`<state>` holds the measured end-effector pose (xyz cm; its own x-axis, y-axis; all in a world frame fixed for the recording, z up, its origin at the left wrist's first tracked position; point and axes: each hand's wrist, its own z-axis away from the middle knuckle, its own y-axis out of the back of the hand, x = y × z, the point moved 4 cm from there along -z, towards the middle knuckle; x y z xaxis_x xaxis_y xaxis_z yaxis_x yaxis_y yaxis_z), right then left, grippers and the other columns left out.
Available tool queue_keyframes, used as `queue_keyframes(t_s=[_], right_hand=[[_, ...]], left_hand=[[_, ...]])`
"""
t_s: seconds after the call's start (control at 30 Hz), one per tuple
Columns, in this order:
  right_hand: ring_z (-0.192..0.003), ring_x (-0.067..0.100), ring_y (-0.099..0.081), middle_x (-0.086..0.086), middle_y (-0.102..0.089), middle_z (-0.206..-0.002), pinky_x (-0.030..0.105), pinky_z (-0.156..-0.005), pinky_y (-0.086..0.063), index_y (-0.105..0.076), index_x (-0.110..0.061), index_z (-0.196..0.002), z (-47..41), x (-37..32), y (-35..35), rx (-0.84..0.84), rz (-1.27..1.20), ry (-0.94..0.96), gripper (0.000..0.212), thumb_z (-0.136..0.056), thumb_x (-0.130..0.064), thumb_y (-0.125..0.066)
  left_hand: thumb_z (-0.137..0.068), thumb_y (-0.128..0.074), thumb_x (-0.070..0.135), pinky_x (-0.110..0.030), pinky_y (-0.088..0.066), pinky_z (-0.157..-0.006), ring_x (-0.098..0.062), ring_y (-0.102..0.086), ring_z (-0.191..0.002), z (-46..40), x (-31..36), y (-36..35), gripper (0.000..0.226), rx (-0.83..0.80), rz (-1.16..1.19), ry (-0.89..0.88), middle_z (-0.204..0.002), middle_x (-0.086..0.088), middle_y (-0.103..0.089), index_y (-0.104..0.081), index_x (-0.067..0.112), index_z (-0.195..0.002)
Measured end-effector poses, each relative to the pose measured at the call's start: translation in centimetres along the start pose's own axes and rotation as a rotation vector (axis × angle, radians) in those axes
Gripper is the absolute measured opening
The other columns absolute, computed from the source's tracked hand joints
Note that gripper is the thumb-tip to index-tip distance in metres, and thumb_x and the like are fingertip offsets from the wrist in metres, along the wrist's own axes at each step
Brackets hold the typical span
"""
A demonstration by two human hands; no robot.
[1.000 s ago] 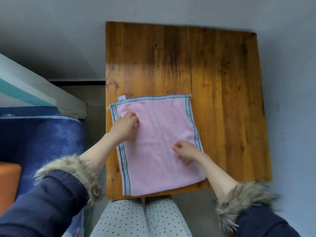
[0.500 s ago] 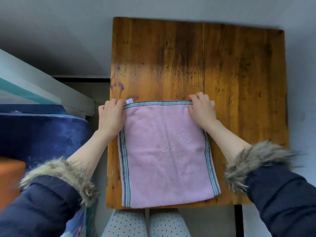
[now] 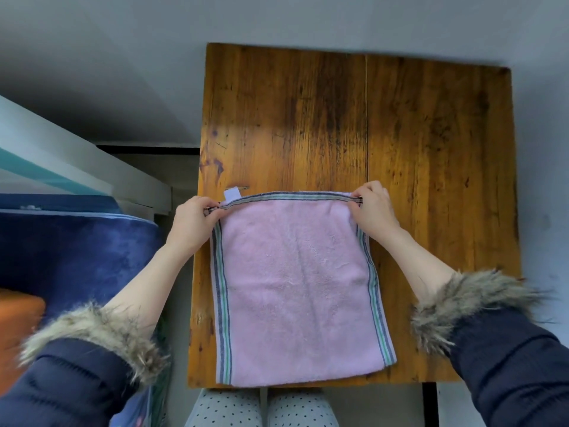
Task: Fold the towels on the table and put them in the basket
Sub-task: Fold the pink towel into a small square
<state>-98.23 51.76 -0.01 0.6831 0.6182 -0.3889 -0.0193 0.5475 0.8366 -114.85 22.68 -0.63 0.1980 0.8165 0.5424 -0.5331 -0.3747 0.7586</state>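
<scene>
Pink terry: towel (image 3: pixel 295 285), lying flat on the table (image 3: pixel 431 167), near-left part of the top, near edge level with the table's near edge.
Trim: striped bands — blue, green, white — down the left and right sides and along the far edge.
Tag: small white label (image 3: pixel 231 193) sticking out past the far-left corner, resting on bare wood.
Left hand (image 3: pixel 192 224): at the far-left corner, fingers curled, thumb and fingertips pinching the striped hem; corner raised a little off the wood.
Right hand (image 3: pixel 374 215): at the far-right corner, same pinch on the hem between thumb and fingers, knuckles toward the far side.
Far edge: pulled taut between the two hands, close to straight.
Table: worn orange-brown planks, dark stains through the middle and far part, seam running near-to-far right of centre.
Sleeves: dark navy padded jacket, grey-brown fur cuffs (image 3: pixel 471 306) pushed back, bare forearms — left one outside the table's left edge, right one over the wood.
Near edge: knees in pale polka-dot fabric (image 3: pixel 261 408) just below the table.
Left of table: dark blue plush surface (image 3: pixel 77 251), orange object (image 3: pixel 17 331) at the frame's left edge, white and teal boards (image 3: pixel 61 161) further away.
Floor: grey, around the table's far and right sides.
Basket: not in view.
</scene>
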Motion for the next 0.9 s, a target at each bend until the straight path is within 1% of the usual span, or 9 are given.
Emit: queue_keyframes(t_s=[0.1,0.2,0.27,0.37,0.43,0.5,0.63,0.77,0.9], right_hand=[[-0.102,0.023,-0.046,0.007,-0.041,-0.115,0.029,-0.080,-0.041,-0.058,-0.006,-0.104,-0.9,0.4,-0.1,-0.071,-0.121,-0.087,0.018,-0.091,-0.018,-0.054],[-0.105,0.023,-0.041,0.007,-0.041,-0.113,0.034,-0.087,-0.039,-0.061,-0.012,-0.102,-1.3,0.6,-0.3,-0.197,-0.027,-0.101,0.020,-0.088,-0.026,-0.056],[-0.104,0.021,-0.038,0.004,-0.041,-0.108,0.035,-0.087,-0.036,-0.060,-0.017,-0.090,-1.2,0.5,0.0,-0.217,-0.024,-0.087,0.013,-0.087,-0.030,-0.058],[-0.082,0.018,-0.044,0.007,-0.047,-0.091,0.029,-0.071,-0.038,-0.055,-0.016,-0.068,-0.6,0.4,0.2,-0.226,-0.223,-0.105,0.021,-0.086,-0.026,-0.062],[-0.065,0.014,-0.042,0.003,-0.046,-0.072,0.024,-0.060,-0.034,-0.051,-0.012,-0.064,0.0,0.2,0.4,-0.236,-0.354,-0.165,0.027,-0.087,-0.022,-0.062],[-0.060,0.013,-0.041,0.001,-0.043,-0.063,0.024,-0.058,-0.034,-0.049,-0.010,-0.065,0.5,0.1,0.5,-0.255,-0.415,-0.214,0.027,-0.086,-0.019,-0.063],[-0.062,0.015,-0.047,0.006,-0.050,-0.065,0.026,-0.062,-0.040,-0.058,-0.004,-0.070,2.0,-0.5,1.7,-0.190,-0.514,-0.217,0.020,-0.085,-0.016,-0.065],[-0.078,0.011,-0.058,0.005,-0.065,-0.082,0.020,-0.066,-0.043,-0.069,-0.011,-0.082,4.9,-0.5,5.0,-0.067,-0.629,-0.162,0.006,-0.084,-0.015,-0.066],[-0.086,0.014,-0.059,0.006,-0.066,-0.090,0.023,-0.074,-0.046,-0.069,-0.007,-0.093,7.0,-0.5,9.1,-0.012,-0.702,-0.140,0.011,-0.084,-0.013,-0.066]], left_hand=[[-0.089,-0.060,0.026,-0.025,-0.041,-0.066,-0.016,-0.054,-0.080,-0.7,0.0,0.1,0.024,-0.062,-0.002,0.042,-0.095,-0.009,-0.065,-0.068,0.006,-0.100],[-0.088,-0.062,0.024,-0.022,-0.040,-0.060,-0.016,-0.056,-0.078,-0.7,0.2,0.5,0.022,-0.096,0.022,0.063,-0.087,-0.003,-0.062,-0.070,0.006,-0.098],[-0.087,-0.064,0.023,-0.019,-0.040,-0.057,-0.015,-0.057,-0.075,-0.4,0.5,0.8,0.020,-0.122,0.051,0.064,-0.086,-0.003,-0.062,-0.070,0.007,-0.096],[-0.086,-0.065,0.022,-0.017,-0.036,-0.053,-0.010,-0.053,-0.067,0.1,1.0,1.4,0.014,-0.159,0.070,0.057,-0.083,-0.002,-0.062,-0.069,0.010,-0.091],[-0.086,-0.066,0.022,-0.017,-0.035,-0.052,-0.008,-0.052,-0.065,0.6,1.2,1.8,0.012,-0.159,0.082,0.053,-0.081,-0.002,-0.061,-0.069,0.011,-0.089],[-0.085,-0.066,0.021,-0.018,-0.035,-0.052,-0.008,-0.053,-0.066,1.1,1.3,2.4,0.011,-0.153,0.096,0.054,-0.082,-0.003,-0.062,-0.069,0.011,-0.089],[-0.085,-0.067,0.019,-0.019,-0.037,-0.054,-0.011,-0.054,-0.067,2.1,1.3,3.8,0.014,-0.134,0.082,0.072,-0.083,-0.005,-0.065,-0.071,0.007,-0.090],[-0.084,-0.068,0.018,-0.023,-0.041,-0.059,-0.013,-0.057,-0.076,2.7,2.2,5.9,0.015,-0.137,0.098,0.053,-0.087,-0.005,-0.067,-0.072,0.007,-0.093],[-0.081,-0.071,0.016,-0.027,-0.042,-0.069,-0.016,-0.061,-0.081,3.0,4.7,9.0,0.013,-0.063,0.145,-0.017,-0.086,-0.004,-0.070,-0.074,0.011,-0.092]])
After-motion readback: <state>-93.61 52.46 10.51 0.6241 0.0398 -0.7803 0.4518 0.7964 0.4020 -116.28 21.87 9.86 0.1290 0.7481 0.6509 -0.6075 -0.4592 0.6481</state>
